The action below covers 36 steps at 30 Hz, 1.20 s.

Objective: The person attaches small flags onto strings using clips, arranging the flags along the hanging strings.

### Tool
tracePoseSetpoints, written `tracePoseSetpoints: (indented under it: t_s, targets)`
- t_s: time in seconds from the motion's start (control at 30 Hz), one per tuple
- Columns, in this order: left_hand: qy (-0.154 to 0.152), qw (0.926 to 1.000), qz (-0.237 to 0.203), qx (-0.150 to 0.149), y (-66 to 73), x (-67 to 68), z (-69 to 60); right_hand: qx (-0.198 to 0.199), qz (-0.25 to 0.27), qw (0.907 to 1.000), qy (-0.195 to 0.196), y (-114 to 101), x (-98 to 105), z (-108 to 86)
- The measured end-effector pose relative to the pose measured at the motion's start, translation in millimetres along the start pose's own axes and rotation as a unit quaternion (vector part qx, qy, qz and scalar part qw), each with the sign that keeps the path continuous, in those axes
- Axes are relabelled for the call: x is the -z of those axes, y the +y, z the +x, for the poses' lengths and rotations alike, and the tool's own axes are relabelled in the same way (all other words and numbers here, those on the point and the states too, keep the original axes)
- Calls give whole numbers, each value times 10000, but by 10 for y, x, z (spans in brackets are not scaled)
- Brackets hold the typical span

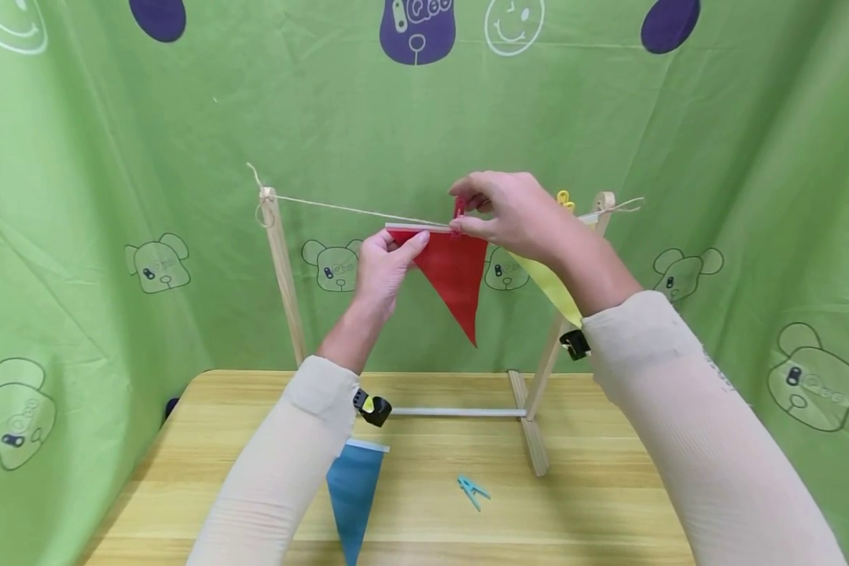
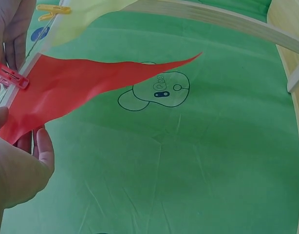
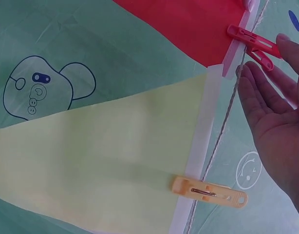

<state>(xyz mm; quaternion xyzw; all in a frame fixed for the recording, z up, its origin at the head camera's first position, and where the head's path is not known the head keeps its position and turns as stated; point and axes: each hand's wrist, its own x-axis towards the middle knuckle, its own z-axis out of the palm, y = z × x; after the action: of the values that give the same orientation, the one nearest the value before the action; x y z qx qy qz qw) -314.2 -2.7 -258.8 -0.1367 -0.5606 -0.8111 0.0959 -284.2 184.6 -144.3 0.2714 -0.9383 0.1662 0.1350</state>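
Observation:
My left hand (image 1: 385,267) pinches the upper left corner of a red triangular pennant (image 1: 456,271) between thumb and fingers. The pennant's white top strip lies along the twine (image 1: 347,208). At its other end, a red clothespin (image 3: 254,46) sits over strip and twine, with the fingertips of my right hand (image 1: 520,212) on its handle ends. A yellow pennant (image 3: 105,151) hangs to the right, held to the twine by a yellow clothespin (image 3: 208,191); my right forearm partly hides it in the head view.
Twine runs between two wooden posts, the left (image 1: 283,275) and the right (image 1: 546,369), joined low down by a white bar (image 1: 460,412). On the wooden table (image 1: 594,503) lie a blue pennant (image 1: 356,487), partly under my left sleeve, and a light blue clothespin (image 1: 473,492). A green curtain (image 1: 410,118) hangs behind.

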Motion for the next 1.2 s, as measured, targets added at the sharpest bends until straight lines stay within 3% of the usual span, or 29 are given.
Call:
tracePoseSetpoints:
  t_s: [0.3, 0.53, 0.83, 1.2]
  targets:
    - [-54, 9999, -80, 35, 3, 18, -19, 6, 37, 9999, 149, -18, 7, -66]
    - [-167, 9998, -107, -55, -10, 64, -56, 155, 333, 9970, 684, -14, -13, -199]
    - [-355, 9993, 129, -44, -26, 143, -125, 583, 765, 9831, 1558, 23, -189, -417]
    - [-723, 9969, 280, -107, -54, 322, -299, 927, 1275, 9647, 2107, 48, -352, -707]
